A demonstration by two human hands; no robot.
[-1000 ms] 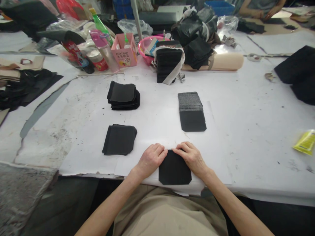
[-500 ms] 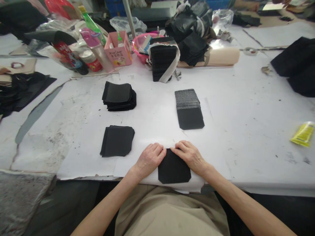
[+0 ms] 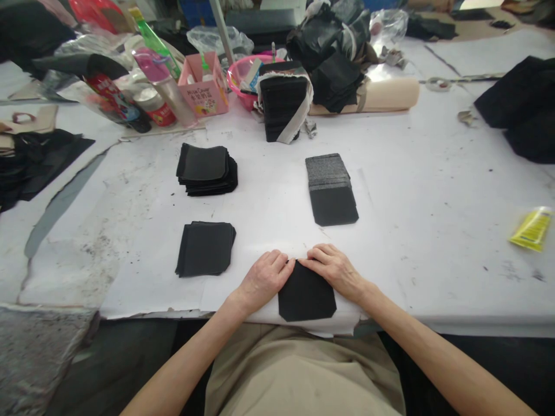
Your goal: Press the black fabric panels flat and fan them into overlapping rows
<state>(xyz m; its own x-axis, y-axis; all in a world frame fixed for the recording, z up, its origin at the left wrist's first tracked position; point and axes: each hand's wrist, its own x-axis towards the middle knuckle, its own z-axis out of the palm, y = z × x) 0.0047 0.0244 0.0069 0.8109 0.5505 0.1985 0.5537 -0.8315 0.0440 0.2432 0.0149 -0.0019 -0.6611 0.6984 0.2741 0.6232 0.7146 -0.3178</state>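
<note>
A black square piece with clipped corners lies flat at the table's front edge; leather or fabric, I cannot tell which. My left hand is closed on its far edge, thumb and fingers together at the left. From the right, my right hand pinches the same edge, the fingertips of both hands nearly meeting. Beyond them sits a fanned stack of grey-backed pieces, its front piece black. To the left are a low pile of black pieces and a taller one behind it.
White paper covers the table. Along the back stand a strapped black bundle, a pink box, a pink basin, a bottle and a beige roll. A yellow packet lies at right, near black cloth.
The view has shifted slightly. Both hands stay at the far edge of the black piece, the fingertips now a little closer together.
</note>
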